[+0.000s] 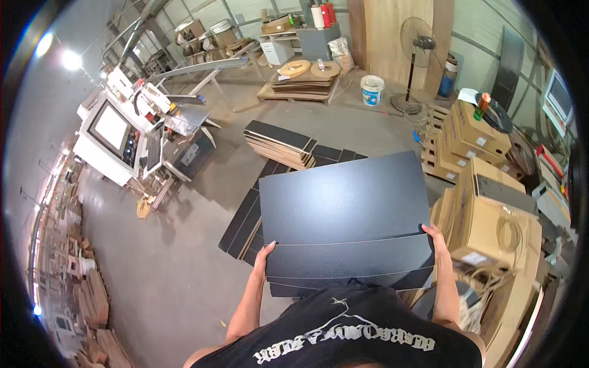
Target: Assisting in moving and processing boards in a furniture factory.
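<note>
A wide dark grey panel (343, 202) lies in front of me, reaching away from my body. Nearer to me is a narrower dark board (350, 256), with a further dark strip below it against my shirt. At its left edge my left hand (264, 259) is closed round the side of the boards. My right hand (436, 239) is closed on the opposite edge, its thumb on top by the seam between the wide panel and the narrower board. The fingers underneath are hidden on both sides. Whether the boards form one stack, I cannot tell.
Beyond lie low stacks of dark boards (239, 224) and a strapped bundle (279, 144). Cardboard boxes (503, 214) crowd the right side. A machine with a screen (113, 132) stands at left. Farther back are a bucket (372, 91), a standing fan (417, 43) and a loaded pallet (297, 92).
</note>
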Motion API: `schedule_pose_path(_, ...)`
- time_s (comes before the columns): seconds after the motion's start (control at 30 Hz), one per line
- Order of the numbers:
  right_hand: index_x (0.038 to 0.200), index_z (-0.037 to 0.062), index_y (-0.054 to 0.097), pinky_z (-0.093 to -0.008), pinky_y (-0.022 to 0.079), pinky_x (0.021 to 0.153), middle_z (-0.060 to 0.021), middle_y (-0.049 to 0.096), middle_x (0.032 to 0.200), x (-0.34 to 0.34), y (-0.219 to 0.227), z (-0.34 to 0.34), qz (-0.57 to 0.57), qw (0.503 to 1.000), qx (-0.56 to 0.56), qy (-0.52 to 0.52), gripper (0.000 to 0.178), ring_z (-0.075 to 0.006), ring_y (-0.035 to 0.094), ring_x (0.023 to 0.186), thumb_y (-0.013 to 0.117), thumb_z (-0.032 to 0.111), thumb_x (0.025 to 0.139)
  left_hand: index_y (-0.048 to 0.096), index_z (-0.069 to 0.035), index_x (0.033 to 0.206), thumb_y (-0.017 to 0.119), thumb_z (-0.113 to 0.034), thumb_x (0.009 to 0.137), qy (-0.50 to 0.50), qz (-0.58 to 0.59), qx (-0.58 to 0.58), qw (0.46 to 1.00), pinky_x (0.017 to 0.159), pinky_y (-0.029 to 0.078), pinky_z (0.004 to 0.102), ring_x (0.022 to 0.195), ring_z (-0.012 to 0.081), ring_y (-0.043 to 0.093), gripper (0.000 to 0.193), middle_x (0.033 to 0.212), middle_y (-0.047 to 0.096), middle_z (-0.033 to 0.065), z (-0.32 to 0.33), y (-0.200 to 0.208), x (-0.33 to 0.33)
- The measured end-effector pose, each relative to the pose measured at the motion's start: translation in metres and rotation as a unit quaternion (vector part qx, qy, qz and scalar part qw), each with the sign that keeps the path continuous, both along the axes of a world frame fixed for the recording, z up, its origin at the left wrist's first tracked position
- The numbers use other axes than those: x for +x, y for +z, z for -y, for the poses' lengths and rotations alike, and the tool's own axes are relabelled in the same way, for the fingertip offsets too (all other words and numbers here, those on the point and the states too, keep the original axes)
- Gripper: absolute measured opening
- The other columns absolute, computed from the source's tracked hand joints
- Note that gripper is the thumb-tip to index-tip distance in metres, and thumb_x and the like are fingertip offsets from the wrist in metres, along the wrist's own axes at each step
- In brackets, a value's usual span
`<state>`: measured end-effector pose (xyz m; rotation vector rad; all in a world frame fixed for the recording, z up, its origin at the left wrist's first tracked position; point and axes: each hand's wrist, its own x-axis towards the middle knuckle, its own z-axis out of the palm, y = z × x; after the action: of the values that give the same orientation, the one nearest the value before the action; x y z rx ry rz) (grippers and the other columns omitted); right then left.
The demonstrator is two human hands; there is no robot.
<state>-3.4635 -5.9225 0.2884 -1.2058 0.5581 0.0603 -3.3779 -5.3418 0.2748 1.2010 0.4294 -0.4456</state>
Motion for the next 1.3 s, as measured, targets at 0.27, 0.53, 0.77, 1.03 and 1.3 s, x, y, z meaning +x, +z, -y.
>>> schedule_pose_path(0.27,0.153,0.0044,0.038,-0.0397,0.033,0.113,-0.0153,0.047,0.148,0.114,0.04,0.116,-0.105,0.985,-0.135,0.014,0.089,-0.0287,0.046,0.135,0.073,0.046,0.082,0.064,-0.002,0.119,0.067,-0.048,0.086,0.054,-0.034,0.071,0.995,0.09,0.053,0.0412,0.102,0.0265,0.065,0.056,0.113,0.067,0.0136,0.116,0.011,0.065)
schedule_pose_path(0.53,0.14,0.0013,0.05,-0.0384,0.039,0.106,-0.0106,0.062,0.122,0.156,0.061,0.259,-0.146,0.975,-0.159,-0.049,0.073,-0.027,0.052,0.124,0.071,0.042,0.083,0.039,0.004,0.148,0.08,-0.047,0.078,-0.011,-0.049,-0.035,0.998,0.116,0.031,0.0412,0.138,0.0318,0.044,0.097,0.147,0.048,0.0214,0.235,-0.065,0.194)
schedule_pose_path(0.77,0.144,0.005,0.048,-0.0426,0.045,0.102,-0.0155,0.058,0.135,0.294,0.141,0.295,-0.23,0.901,-0.353,-0.101,0.08,-0.0305,0.056,0.12,0.071,0.048,0.081,0.042,0.004,0.146,0.083,-0.047,0.076,-0.014,-0.075,-0.013,0.997,0.118,0.026,0.0404,0.138,0.0313,0.041,0.095,0.143,0.05,0.0197,0.257,0.041,0.238)
schedule_pose_path(1.03,0.139,0.0053,0.055,-0.0491,0.049,0.096,-0.017,0.05,0.142,0.446,0.108,0.228,-0.145,0.919,-0.367,-0.024,0.073,-0.035,0.056,0.118,0.07,0.046,0.08,0.059,0.0,0.117,0.087,-0.039,0.075,0.117,-0.003,0.003,0.993,0.094,0.042,0.0298,0.105,0.0148,0.056,0.064,0.106,0.063,0.0059,0.22,0.041,0.325)
schedule_pose_path(1.3,0.138,0.0055,0.053,-0.0481,0.049,0.094,-0.0172,0.057,0.132,0.523,0.14,0.118,-0.147,0.952,-0.267,-0.019,0.072,-0.0346,0.058,0.112,0.072,0.044,0.08,0.054,0.004,0.131,0.085,-0.045,0.073,0.098,-0.093,0.041,0.99,0.105,0.037,0.0339,0.119,0.0222,0.053,0.082,0.122,0.061,0.0132,0.168,0.066,0.384)
